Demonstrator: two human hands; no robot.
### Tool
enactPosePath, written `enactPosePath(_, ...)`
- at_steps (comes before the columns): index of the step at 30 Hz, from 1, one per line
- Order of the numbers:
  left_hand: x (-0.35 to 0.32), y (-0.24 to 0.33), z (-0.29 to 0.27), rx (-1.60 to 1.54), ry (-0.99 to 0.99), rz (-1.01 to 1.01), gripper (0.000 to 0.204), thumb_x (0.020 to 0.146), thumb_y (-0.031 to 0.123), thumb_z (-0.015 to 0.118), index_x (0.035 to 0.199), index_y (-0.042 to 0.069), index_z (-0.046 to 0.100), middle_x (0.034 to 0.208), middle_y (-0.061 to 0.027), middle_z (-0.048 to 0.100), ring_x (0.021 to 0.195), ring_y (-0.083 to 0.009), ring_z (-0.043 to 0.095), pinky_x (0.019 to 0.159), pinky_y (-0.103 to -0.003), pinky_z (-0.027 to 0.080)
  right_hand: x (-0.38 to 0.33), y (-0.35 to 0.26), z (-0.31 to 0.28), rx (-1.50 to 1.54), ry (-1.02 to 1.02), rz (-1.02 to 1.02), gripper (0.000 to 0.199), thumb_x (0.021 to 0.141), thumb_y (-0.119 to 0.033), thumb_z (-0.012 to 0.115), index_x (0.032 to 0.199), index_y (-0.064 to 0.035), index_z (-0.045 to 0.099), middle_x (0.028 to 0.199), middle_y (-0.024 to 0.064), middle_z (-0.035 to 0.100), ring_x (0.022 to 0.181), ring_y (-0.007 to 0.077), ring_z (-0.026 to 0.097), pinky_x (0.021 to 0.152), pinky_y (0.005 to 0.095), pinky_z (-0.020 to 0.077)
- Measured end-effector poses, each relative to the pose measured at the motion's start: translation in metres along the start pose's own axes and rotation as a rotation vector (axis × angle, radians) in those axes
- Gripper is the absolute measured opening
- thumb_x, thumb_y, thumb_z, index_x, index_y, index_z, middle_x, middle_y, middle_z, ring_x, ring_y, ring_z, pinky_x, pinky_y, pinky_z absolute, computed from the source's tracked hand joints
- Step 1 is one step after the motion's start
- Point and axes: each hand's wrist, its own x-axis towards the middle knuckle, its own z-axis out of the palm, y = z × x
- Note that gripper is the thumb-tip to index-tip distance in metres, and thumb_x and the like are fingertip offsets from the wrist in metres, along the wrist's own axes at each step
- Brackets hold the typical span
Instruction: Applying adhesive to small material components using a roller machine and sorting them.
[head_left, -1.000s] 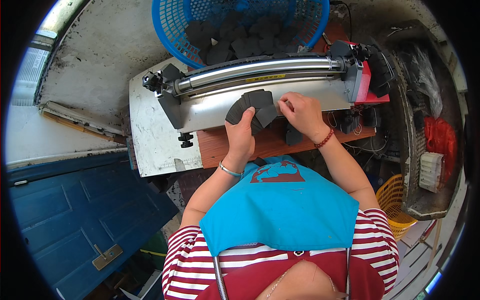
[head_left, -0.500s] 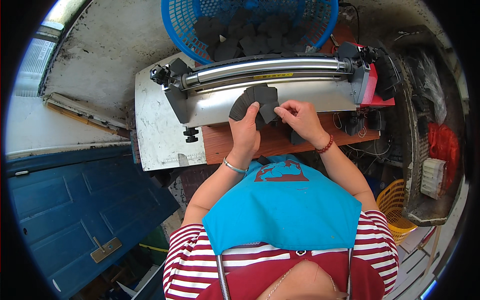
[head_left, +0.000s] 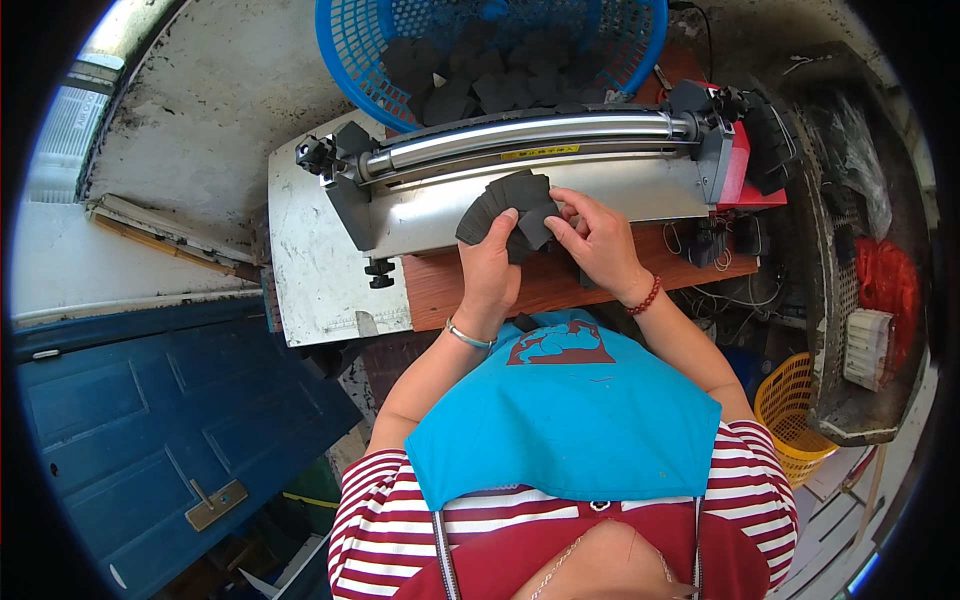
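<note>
A fanned stack of thin dark grey flat pieces (head_left: pixel 490 212) is in my left hand (head_left: pixel 490 268), whose thumb presses on top of it. The rest of my left fingers are hidden beneath the stack. At the fan's right edge is my right hand (head_left: pixel 598 240). Its thumb and index finger are apart, with their tips at the edge of the rightmost pieces. Just beyond the stack stands a roller machine (head_left: pixel 540 132) with a long shiny metal roller and a flat steel plate.
Behind the machine, a blue plastic basket (head_left: pixel 349 82) holds many similar dark pieces. The machine rests on a reddish-brown wooden board (head_left: pixel 450 295) beside a white panel (head_left: pixel 315 250). A yellow basket (head_left: pixel 790 415) and a dark trough (head_left: pixel 828 330) are at right, a blue door (head_left: pixel 120 420) at left.
My right index finger has lifted from its pinch with the thumb and moved up along the fan's edge. My left hand keeps its hold. The whole view has shifted slightly.
</note>
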Motion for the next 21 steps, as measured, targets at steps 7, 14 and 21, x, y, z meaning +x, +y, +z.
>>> enactPosePath(7, -0.003, 0.004, 0.002, -0.018, -0.029, -0.027, 0.026, 0.092, 0.001, 0.053, 0.117, 0.002, 0.057, 0.110, -0.0067, 0.062, 0.100, -0.0167, 0.062, 0.086, -0.033, 0.054, 0.000, 0.006, 0.007, 0.193, 0.017, 0.062, 0.038, 0.084, -0.016, 0.072, 0.118, -0.0016, 0.062, 0.081, 0.0076, 0.064, 0.055, 0.0112, 0.056, 0.055, 0.0250, 0.0469)
enactPosePath(14, -0.001, 0.001, 0.001, -0.012, -0.001, 0.038, 0.020, 0.092, -0.001, 0.055, 0.111, 0.000, 0.062, 0.105, -0.0070, 0.066, 0.094, -0.0158, 0.064, 0.083, -0.030, 0.054, -0.005, 0.005, 0.012, 0.254, -0.030, 0.132, 0.019, 0.086, -0.011, 0.071, 0.099, 0.0001, 0.065, 0.086, 0.0025, 0.063, 0.059, 0.0046, 0.050, 0.056, 0.0204, 0.0433)
enactPosePath(21, 0.001, 0.000, 0.001, 0.021, -0.005, 0.023, 0.022, 0.092, -0.001, 0.053, 0.113, 0.000, 0.060, 0.108, -0.0075, 0.065, 0.098, -0.0172, 0.064, 0.086, -0.032, 0.054, 0.001, 0.014, 0.013, 0.428, 0.055, 0.162, 0.013, 0.088, -0.013, 0.070, 0.086, -0.0018, 0.065, 0.070, -0.0020, 0.059, 0.063, 0.0049, 0.053, 0.057, 0.0195, 0.0425)
